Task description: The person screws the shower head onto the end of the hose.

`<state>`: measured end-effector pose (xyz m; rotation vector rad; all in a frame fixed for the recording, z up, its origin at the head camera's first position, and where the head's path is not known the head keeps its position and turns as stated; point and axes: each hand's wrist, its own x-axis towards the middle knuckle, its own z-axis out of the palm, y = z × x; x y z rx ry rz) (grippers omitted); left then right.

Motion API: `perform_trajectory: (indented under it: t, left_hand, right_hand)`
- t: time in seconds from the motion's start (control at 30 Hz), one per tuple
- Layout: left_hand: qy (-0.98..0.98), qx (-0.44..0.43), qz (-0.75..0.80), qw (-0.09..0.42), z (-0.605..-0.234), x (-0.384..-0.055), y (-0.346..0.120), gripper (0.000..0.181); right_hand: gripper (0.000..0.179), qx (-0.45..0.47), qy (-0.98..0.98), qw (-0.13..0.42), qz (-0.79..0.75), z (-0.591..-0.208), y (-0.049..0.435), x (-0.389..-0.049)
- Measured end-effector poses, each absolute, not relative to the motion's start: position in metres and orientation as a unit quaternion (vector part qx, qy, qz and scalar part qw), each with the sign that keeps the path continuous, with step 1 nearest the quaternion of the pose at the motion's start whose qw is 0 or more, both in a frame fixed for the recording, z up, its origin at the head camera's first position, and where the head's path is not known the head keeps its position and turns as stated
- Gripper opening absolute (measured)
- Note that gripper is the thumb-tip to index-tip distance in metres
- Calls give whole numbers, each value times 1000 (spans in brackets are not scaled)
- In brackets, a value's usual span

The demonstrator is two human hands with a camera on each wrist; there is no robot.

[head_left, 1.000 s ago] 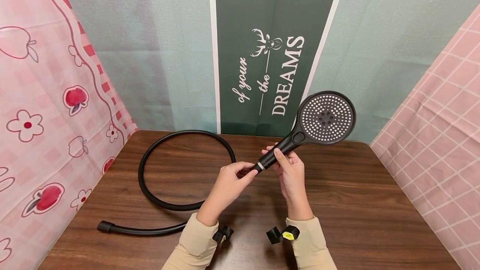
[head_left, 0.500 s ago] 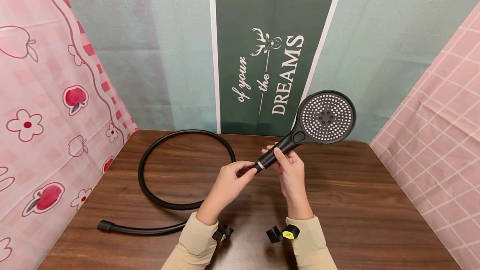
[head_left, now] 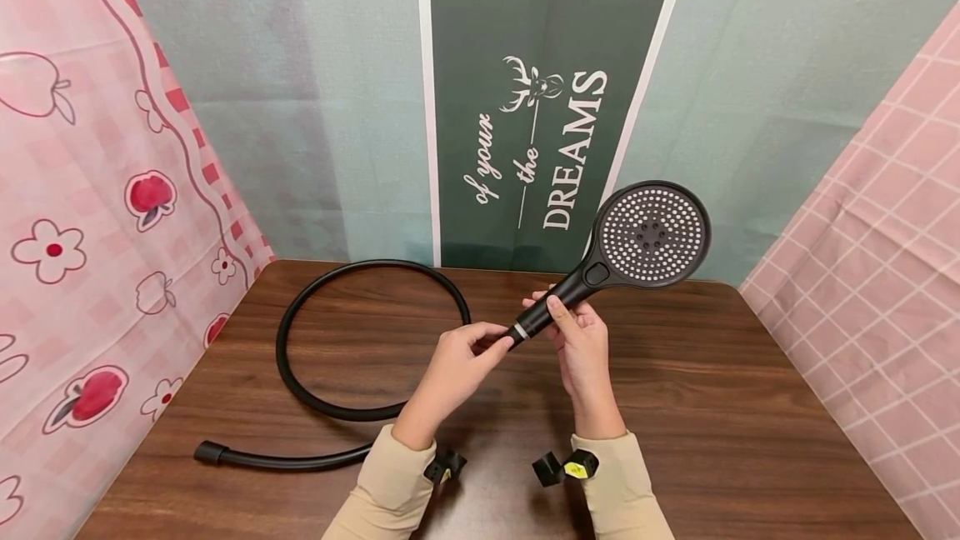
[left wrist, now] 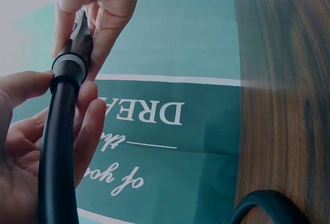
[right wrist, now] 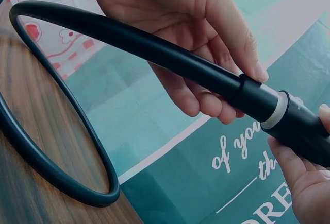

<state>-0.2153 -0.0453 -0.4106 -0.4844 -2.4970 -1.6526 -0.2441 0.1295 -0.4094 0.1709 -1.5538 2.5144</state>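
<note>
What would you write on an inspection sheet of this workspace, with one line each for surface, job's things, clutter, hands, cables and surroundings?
Surface: brown wood-grain table.
Job's things: black shower head, held above the table; black hose, looped, free end on the table.
Clutter: nothing seen.
Hands: left hand pinches the hose collar; right hand holds the shower head's handle.
Cables: nothing seen.
Surroundings: pink flower-patterned cloth left, pink grid-patterned cloth right, green lettered backdrop behind.

The table (head_left: 750, 415) gives room at four o'clock from the right hand (head_left: 583, 352); shower head (head_left: 655, 234) blocks one, left hand (head_left: 461, 361) and hose (head_left: 352, 414) nine
</note>
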Motion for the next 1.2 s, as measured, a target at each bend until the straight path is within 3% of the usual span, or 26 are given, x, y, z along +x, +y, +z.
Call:
perform_trajectory:
  t: [0.27, 0.77, 1.2]
  left_hand:
    - [-824, -165, -538, 71, -411, -216, -44, 22]
    - [-823, -162, -542, 42, -414, -216, -46, 27]
    - [-824, -166, -538, 62, -414, -217, -46, 24]
  right_hand:
    - [11, 62, -520, 96, 846, -410, 130, -245]
    - [11, 61, -517, 94, 848, -411, 129, -244]
    - [11, 66, -520, 96, 846, -410, 129, -245]
